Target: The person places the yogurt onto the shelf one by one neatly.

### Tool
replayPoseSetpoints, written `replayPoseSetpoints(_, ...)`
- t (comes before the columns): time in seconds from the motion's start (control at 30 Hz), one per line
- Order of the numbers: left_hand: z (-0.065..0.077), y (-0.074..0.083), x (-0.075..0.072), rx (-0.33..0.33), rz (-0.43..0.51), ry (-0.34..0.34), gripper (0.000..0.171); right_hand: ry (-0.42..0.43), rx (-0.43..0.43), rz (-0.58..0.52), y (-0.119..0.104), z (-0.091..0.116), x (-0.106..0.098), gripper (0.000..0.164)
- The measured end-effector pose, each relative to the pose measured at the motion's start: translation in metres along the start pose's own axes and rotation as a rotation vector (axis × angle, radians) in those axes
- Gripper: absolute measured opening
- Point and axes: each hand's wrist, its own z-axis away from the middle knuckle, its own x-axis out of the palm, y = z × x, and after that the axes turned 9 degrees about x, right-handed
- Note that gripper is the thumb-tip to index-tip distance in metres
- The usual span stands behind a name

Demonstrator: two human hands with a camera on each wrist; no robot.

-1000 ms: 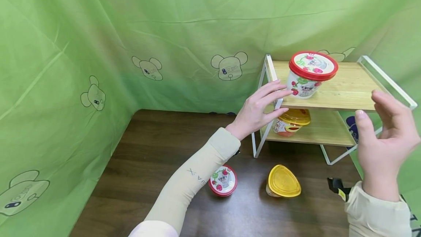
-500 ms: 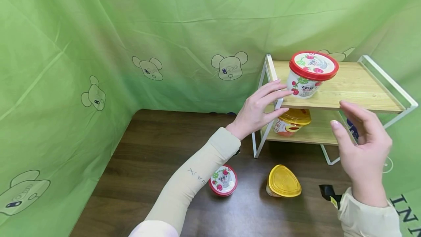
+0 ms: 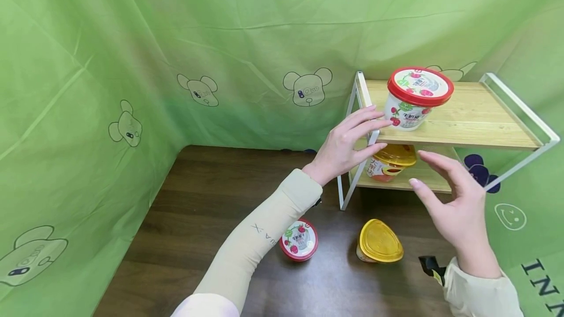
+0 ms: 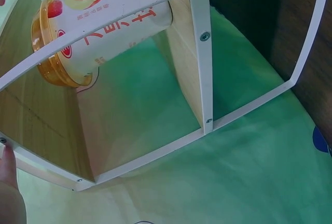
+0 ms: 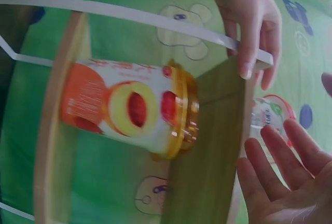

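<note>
My left hand holds the upper left edge of a two-tier shelf rack, fingers above the board and thumb below. Close to its fingertips, a white tub with a red lid and strawberry print stands on the top board. Under it, on the lower board, is a peach-print tub with a clear yellow lid, upright; the right wrist view shows the peach tub sideways. Thumb and fingers spread apart, my right hand is in front of the rack's lower level and holds nothing.
A second red-lidded tub, partly behind the left sleeve, and another yellow-lidded tub stand on the dark wood surface in front of the rack. Green printed cloth hangs behind and at both sides. White metal legs frame the rack.
My right hand has moved left from beside the rack's right end to in front of its lower level. The left hand, the rack and the tubs stay put.
</note>
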Motion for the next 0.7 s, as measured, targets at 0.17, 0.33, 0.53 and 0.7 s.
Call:
replayPoseSetpoints(0.17, 0.000, 0.000, 0.000, 0.000, 0.001, 0.004, 0.042, -0.095, 0.056, 0.058, 0.017, 0.008, 0.006, 0.056)
replayPoseSetpoints(0.33, 0.000, 0.000, 0.000, -0.003, 0.006, 0.005, 0.042, -0.165, 0.076, 0.117, 0.047, 0.018, 0.013, 0.065)
replayPoseSetpoints(0.53, -0.001, 0.000, 0.000, 0.004, 0.017, 0.012, 0.041, -0.237, 0.049, 0.159, 0.060, 0.026, 0.026, 0.067)
replayPoseSetpoints(0.7, 0.000, 0.000, -0.001, 0.005, 0.020, 0.015, 0.041, -0.279, 0.078, 0.178, 0.061, 0.033, 0.035, 0.063)
